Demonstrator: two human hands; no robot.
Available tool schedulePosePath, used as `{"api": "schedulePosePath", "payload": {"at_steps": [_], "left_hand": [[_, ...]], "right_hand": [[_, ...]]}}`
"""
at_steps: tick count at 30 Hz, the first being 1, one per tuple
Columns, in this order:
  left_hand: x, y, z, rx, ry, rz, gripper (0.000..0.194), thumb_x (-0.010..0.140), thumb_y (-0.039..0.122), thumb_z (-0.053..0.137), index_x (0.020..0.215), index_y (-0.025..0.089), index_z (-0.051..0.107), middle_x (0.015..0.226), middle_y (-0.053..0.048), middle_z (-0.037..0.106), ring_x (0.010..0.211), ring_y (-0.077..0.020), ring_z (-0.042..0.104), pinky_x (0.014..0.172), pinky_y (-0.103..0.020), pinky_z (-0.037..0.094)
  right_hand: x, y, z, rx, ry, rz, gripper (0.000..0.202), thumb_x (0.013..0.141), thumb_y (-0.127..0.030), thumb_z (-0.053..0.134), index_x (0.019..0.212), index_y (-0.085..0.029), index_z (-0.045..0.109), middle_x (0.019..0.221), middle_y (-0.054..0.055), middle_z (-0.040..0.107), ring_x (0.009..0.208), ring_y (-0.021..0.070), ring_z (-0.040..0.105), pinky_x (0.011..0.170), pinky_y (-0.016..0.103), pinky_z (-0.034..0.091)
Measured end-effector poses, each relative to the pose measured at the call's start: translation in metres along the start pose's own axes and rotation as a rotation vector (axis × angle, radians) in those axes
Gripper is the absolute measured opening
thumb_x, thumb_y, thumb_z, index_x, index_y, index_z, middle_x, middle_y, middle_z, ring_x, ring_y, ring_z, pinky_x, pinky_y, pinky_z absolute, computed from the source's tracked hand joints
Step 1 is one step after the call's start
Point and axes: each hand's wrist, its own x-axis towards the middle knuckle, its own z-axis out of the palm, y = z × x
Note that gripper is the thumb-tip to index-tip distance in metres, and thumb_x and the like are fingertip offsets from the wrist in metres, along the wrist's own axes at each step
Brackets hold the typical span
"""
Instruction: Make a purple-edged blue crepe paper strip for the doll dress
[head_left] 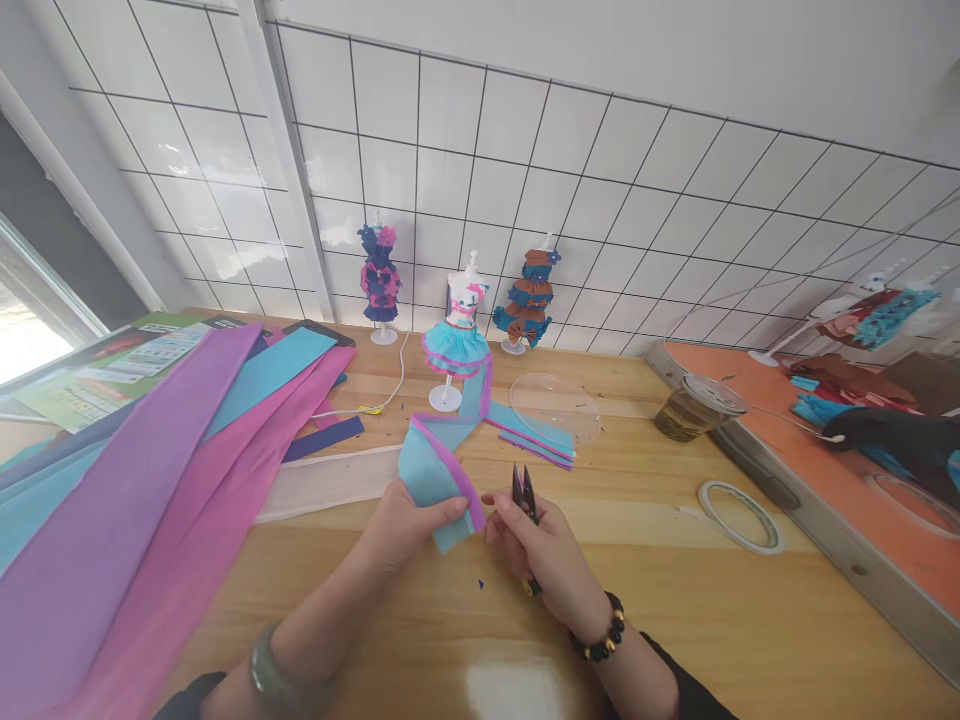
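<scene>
My left hand (409, 522) pinches a light blue crepe paper strip (427, 470) with a purple edge, thumb on top near the purple border. The strip runs back from the hand toward a small dress form (457, 345), which wears a blue and purple ruffled skirt. Just right of the strip's end, my right hand (544, 545) is closed around small thread snips (526, 490), their dark blades pointing up and slightly apart. The right fingertips are very near the purple edge; whether they touch it I cannot tell. Folded blue and purple strips (536, 440) lie behind the hands.
Purple, blue and pink paper sheets (150, 460) spread over the left side. Two more dressed forms, one navy and pink (380, 275), one brown and teal (529, 300), stand by the tiled wall. A clear lid (555, 408), a cup (694, 408) and a tape roll (741, 517) are rightward.
</scene>
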Motion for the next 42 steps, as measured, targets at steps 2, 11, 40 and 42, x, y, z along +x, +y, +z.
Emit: {"api": "schedulePosePath", "payload": {"at_steps": [2, 11, 40, 42], "left_hand": [[0.0, 0.001, 0.002, 0.055, 0.041, 0.034, 0.025, 0.058, 0.031, 0.074, 0.076, 0.015, 0.065, 0.072, -0.004, 0.067, 0.068, -0.0181, 0.06, 0.061, -0.026, 0.045], [-0.001, 0.0, 0.004, 0.131, 0.073, 0.023, 0.029, 0.058, 0.03, 0.073, 0.08, 0.014, 0.062, 0.074, -0.006, 0.066, 0.069, -0.0204, 0.06, 0.062, -0.029, 0.046], [0.002, -0.003, 0.003, 0.068, 0.162, 0.066, 0.044, 0.06, 0.03, 0.072, 0.099, 0.014, 0.059, 0.093, -0.007, 0.067, 0.089, -0.0241, 0.061, 0.08, -0.034, 0.046], [0.002, -0.001, 0.005, 0.06, 0.161, 0.062, 0.045, 0.059, 0.03, 0.072, 0.098, 0.014, 0.059, 0.09, -0.007, 0.068, 0.087, -0.0245, 0.061, 0.078, -0.035, 0.047]], "right_hand": [[-0.001, 0.0, 0.003, -0.086, -0.021, -0.033, 0.037, 0.074, -0.051, 0.055, 0.074, -0.014, 0.056, 0.058, 0.0, 0.055, 0.034, 0.0018, 0.027, 0.034, 0.02, 0.018], [0.003, 0.006, 0.008, -0.224, 0.019, 0.006, 0.031, 0.071, -0.046, 0.059, 0.065, -0.016, 0.056, 0.053, -0.002, 0.053, 0.036, 0.0044, 0.03, 0.035, 0.021, 0.02], [-0.005, 0.008, 0.014, -0.073, -0.195, 0.043, 0.041, 0.083, -0.057, 0.034, 0.093, -0.019, 0.043, 0.056, -0.007, 0.044, 0.035, 0.0036, 0.026, 0.033, 0.018, 0.021], [-0.005, 0.007, 0.015, -0.084, -0.186, 0.042, 0.041, 0.082, -0.058, 0.035, 0.091, -0.019, 0.043, 0.055, -0.007, 0.044, 0.034, 0.0035, 0.027, 0.032, 0.018, 0.022]]}}
